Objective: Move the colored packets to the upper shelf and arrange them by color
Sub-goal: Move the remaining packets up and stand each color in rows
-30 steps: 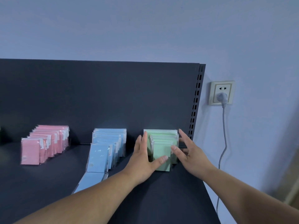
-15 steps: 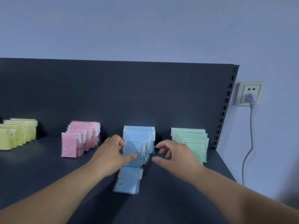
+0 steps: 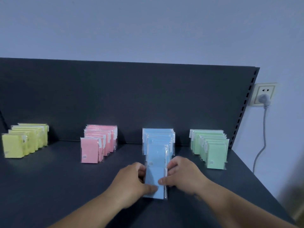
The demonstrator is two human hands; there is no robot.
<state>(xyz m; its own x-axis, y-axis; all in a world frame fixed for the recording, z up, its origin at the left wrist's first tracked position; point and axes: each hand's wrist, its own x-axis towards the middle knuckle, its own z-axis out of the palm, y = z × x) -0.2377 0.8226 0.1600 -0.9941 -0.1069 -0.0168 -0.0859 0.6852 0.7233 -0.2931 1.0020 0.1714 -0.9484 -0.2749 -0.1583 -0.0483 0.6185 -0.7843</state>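
Observation:
On the dark upper shelf stand four rows of packets: yellow far left, pink, blue in the middle and green on the right. The front blue packets have slid down; one blue packet lies flat in front of its row. My left hand grips that packet's left edge, thumb on top. My right hand grips its right edge, thumb on the packet's face.
The shelf's dark back panel rises behind the rows, with a slotted upright at its right end. A wall socket with a plugged grey cable hangs on the wall to the right. The shelf's right edge runs close to the green row.
Both hands left the green row and moved left to the blue row. They have come down onto the fallen front blue packet and taken hold of its two sides. My view swung left.

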